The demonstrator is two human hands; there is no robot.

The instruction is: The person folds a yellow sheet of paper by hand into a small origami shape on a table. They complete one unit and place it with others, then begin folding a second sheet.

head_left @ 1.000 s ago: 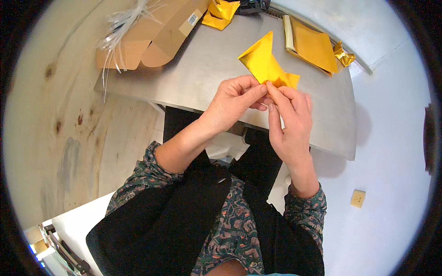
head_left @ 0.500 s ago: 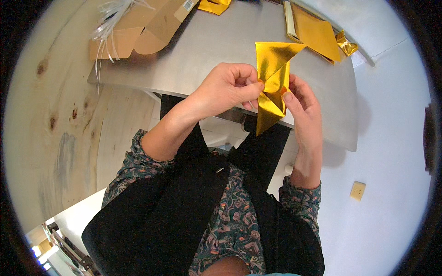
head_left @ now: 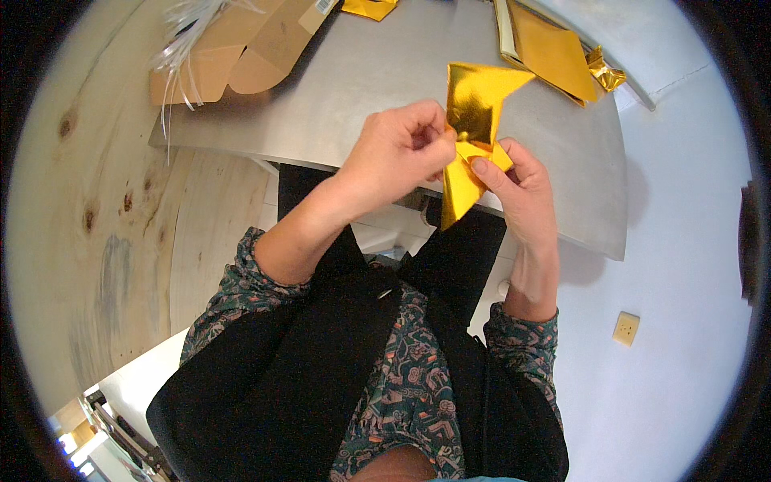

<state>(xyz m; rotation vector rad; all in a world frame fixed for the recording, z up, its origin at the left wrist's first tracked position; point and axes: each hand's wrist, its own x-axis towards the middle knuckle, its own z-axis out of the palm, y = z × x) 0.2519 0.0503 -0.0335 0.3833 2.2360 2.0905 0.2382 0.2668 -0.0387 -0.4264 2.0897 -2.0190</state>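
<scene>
A folded sheet of shiny gold paper [head_left: 474,104] is held up over the front edge of the grey table [head_left: 377,96]. My left hand [head_left: 397,149] pinches its middle from the left with closed fingers. From the right, my right hand [head_left: 522,189] grips the same spot, the thumb pressing on the fold. One pointed flap rises above the hands and another hangs down below them.
A stack of gold sheets [head_left: 550,48] and a crumpled gold scrap [head_left: 606,76] lie at the table's far right. An open cardboard box [head_left: 241,48] with clear plastic strips [head_left: 181,48] sits at the far left. Another gold piece [head_left: 369,8] lies at the back.
The gold paper has been lifted off the table and turned upright between both hands. Both hands have come nearer to me and the fold now shows two flaps.
</scene>
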